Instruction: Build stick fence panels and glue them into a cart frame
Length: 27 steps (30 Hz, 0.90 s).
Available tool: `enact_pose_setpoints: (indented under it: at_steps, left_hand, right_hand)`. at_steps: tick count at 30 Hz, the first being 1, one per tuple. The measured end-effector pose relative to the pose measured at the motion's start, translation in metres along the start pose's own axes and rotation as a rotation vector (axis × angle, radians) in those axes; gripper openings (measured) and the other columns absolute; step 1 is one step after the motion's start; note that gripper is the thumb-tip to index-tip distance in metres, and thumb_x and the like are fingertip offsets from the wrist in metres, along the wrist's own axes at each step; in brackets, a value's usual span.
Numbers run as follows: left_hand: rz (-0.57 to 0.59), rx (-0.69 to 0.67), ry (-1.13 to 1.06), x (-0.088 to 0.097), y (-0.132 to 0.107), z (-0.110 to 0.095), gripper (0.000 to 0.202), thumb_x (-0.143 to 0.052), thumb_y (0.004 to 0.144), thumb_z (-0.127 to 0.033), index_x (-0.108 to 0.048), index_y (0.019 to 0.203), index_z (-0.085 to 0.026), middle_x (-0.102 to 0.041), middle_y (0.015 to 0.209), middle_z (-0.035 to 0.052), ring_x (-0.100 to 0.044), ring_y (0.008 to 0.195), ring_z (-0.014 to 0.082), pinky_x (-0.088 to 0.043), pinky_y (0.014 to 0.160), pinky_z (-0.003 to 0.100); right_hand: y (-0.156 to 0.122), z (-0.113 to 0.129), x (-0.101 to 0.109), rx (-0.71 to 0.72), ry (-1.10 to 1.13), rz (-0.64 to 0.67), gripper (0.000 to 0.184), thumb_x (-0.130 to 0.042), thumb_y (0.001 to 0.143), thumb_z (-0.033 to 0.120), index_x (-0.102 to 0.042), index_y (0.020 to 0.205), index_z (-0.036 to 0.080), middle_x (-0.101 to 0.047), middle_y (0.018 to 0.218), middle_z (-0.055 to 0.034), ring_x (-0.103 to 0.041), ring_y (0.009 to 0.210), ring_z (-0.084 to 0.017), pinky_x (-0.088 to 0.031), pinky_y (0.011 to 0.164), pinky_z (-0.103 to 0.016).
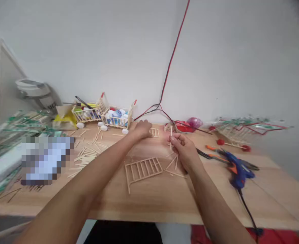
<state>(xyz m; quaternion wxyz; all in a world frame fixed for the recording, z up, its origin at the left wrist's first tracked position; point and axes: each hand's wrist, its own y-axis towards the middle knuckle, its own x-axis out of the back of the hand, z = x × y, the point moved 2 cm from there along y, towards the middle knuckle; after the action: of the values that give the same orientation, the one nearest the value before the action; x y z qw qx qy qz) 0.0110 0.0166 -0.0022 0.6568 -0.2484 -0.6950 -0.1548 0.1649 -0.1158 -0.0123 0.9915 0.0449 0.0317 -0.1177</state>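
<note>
Wooden stick (171,131): upright in my right hand (186,147), clamped between thumb and fingers — upper end showing above the fingertips, perhaps to keep it unobstructed.
Left hand (142,129): at the left end of the small frame (155,133); I cannot tell whether its fingertips are together or apart.
Ladder frame (146,167): flat, nearer me than both hands' fingers — likely for easy reach.
Glue gun (238,173): right of the right fingers, cord toward me.

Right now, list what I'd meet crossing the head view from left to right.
Grey-white bucket, stick cart with yellow items, stick cart with blue-and-white items, left hand, small ladder-like frame, right hand holding a stick, blue glue gun.
</note>
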Motion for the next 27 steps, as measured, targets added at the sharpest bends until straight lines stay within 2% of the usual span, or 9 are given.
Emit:
enact_pose_setpoints:
  at_steps: [3, 6, 12, 14, 16, 19, 23, 25, 27]
  left_hand:
    - [0.068, -0.002, -0.008, 0.010, 0.014, 0.001, 0.057, -0.074, 0.066, -0.044, -0.062, 0.114, -0.016, -0.055, 0.125, 0.0153, -0.053, 0.115, 0.0318, -0.045, 0.093, 0.038]
    - [0.099, -0.006, -0.018, 0.015, 0.021, 0.004, 0.067, -0.078, 0.060, -0.047, -0.058, 0.118, -0.020, -0.056, 0.126, 0.0129, -0.055, 0.113, 0.0297, -0.046, 0.091, 0.035]
    - [0.011, -0.096, -0.002, 0.017, 0.014, 0.001, 0.073, -0.079, 0.061, -0.039, -0.049, 0.124, -0.017, -0.055, 0.125, 0.0161, -0.056, 0.110, 0.0311, -0.046, 0.087, 0.036]
    - [-0.028, -0.139, 0.005, 0.018, 0.007, -0.002, 0.067, -0.076, 0.066, -0.034, -0.049, 0.124, -0.017, -0.059, 0.119, 0.0156, -0.058, 0.107, 0.0312, -0.046, 0.085, 0.036]
    - [-0.058, -0.171, 0.007, 0.017, -0.002, -0.004, 0.050, -0.067, 0.074, -0.028, -0.052, 0.120, -0.017, -0.062, 0.113, 0.0146, -0.060, 0.102, 0.0301, -0.046, 0.081, 0.035]
    - [-0.122, -0.198, 0.002, 0.018, -0.018, -0.005, 0.022, -0.048, 0.086, -0.024, -0.061, 0.102, -0.017, -0.064, 0.107, 0.0139, -0.061, 0.099, 0.0284, -0.045, 0.077, 0.034]
    - [-0.245, -0.196, -0.068, 0.027, -0.047, -0.003, 0.019, -0.047, 0.086, -0.021, -0.063, 0.093, -0.015, -0.067, 0.100, 0.0127, -0.061, 0.096, 0.0256, -0.043, 0.076, 0.031]
    - [-0.251, -0.193, -0.145, 0.035, -0.064, 0.000, 0.018, -0.048, 0.084, -0.017, -0.064, 0.092, -0.015, -0.068, 0.096, 0.0096, -0.061, 0.092, 0.0216, -0.042, 0.075, 0.028]
    - [-0.227, -0.205, -0.226, 0.045, -0.080, 0.003, 0.015, -0.049, 0.081, -0.014, -0.064, 0.083, -0.014, -0.068, 0.085, 0.0057, -0.061, 0.083, 0.0179, -0.040, 0.069, 0.025]
  right_hand:
    - [0.000, 0.001, -0.002, -0.009, 0.025, 0.003, 0.032, -0.075, 0.069, 0.043, -0.064, 0.085, 0.019, -0.062, 0.073, 0.0009, -0.039, 0.053, -0.006, -0.026, 0.046, -0.019]
    - [-0.001, 0.003, -0.004, -0.013, 0.027, -0.012, 0.032, -0.075, 0.068, 0.044, -0.064, 0.085, 0.019, -0.062, 0.074, 0.0006, -0.039, 0.053, -0.006, -0.026, 0.046, -0.019]
    - [-0.002, 0.008, -0.004, -0.031, 0.016, -0.060, 0.034, -0.076, 0.066, 0.044, -0.063, 0.084, 0.019, -0.061, 0.071, 0.0016, -0.039, 0.053, -0.007, -0.025, 0.046, -0.020]
    - [-0.003, 0.010, -0.003, -0.027, 0.022, -0.061, 0.035, -0.076, 0.065, 0.044, -0.062, 0.085, 0.019, -0.060, 0.071, 0.0020, -0.039, 0.053, -0.007, -0.025, 0.046, -0.020]
    - [-0.003, 0.011, -0.003, -0.014, 0.007, -0.059, 0.035, -0.075, 0.066, 0.044, -0.062, 0.085, 0.018, -0.059, 0.070, 0.0023, -0.037, 0.052, -0.007, -0.024, 0.046, -0.020]
    - [-0.004, 0.013, -0.004, 0.016, -0.063, -0.056, 0.032, -0.072, 0.069, 0.045, -0.061, 0.081, 0.018, -0.057, 0.067, 0.0031, -0.036, 0.051, -0.007, -0.023, 0.046, -0.022]
    - [-0.006, 0.013, -0.007, 0.076, -0.172, -0.044, 0.032, -0.067, 0.073, 0.048, -0.057, 0.074, 0.019, -0.054, 0.063, 0.0024, -0.038, 0.051, -0.008, -0.026, 0.048, -0.023]
    - [-0.008, 0.013, -0.010, 0.093, -0.205, -0.027, 0.032, -0.066, 0.074, 0.049, -0.057, 0.073, 0.019, -0.055, 0.065, 0.0011, -0.040, 0.053, -0.009, -0.028, 0.048, -0.023]
    - [-0.009, 0.014, -0.014, 0.105, -0.222, -0.010, 0.032, -0.065, 0.076, 0.049, -0.057, 0.075, 0.018, -0.056, 0.068, 0.0002, -0.042, 0.055, -0.010, -0.029, 0.050, -0.024]
